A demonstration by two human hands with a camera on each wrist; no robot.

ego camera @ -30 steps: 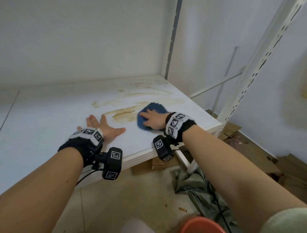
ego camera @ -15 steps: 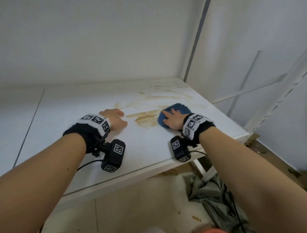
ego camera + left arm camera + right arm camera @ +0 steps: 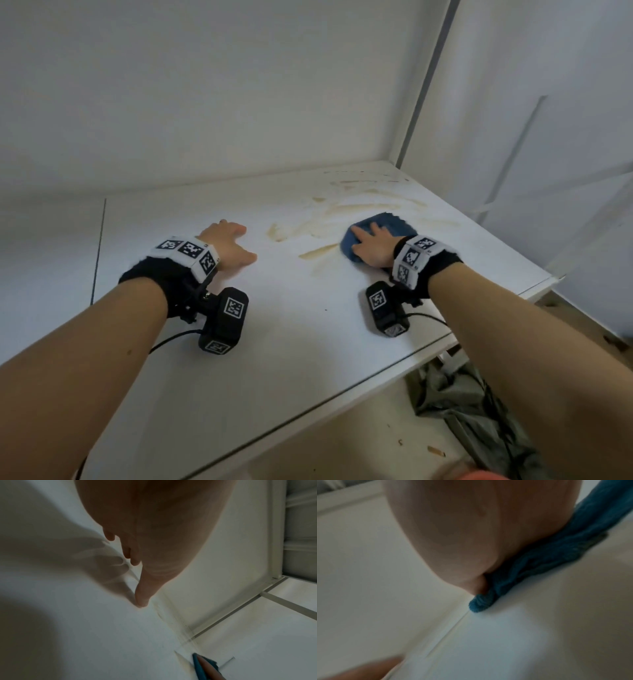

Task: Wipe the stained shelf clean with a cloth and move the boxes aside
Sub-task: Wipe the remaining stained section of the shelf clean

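The white shelf (image 3: 308, 325) bears brown stain streaks (image 3: 342, 212) towards its back right corner. A blue cloth (image 3: 387, 222) lies on the streaks. My right hand (image 3: 371, 245) presses flat on it with fingers spread; the right wrist view shows the palm (image 3: 453, 527) on the bunched cloth (image 3: 547, 561). My left hand (image 3: 229, 245) rests on bare shelf left of the stains and holds nothing. In the left wrist view its fingers (image 3: 142, 574) touch the board, and the cloth (image 3: 199, 666) shows at the lower edge. No boxes are in view.
A white upright post (image 3: 424, 85) stands at the shelf's back right corner, with white walls behind and to the right. Grey-green fabric (image 3: 479, 411) lies on the floor below the shelf's front right edge. An orange object (image 3: 479, 474) shows at the bottom edge.
My right hand has slid the cloth over the dark stain, and the patch left of it is now thinner. My left hand's spread fingers have drawn together. The head view has turned left.
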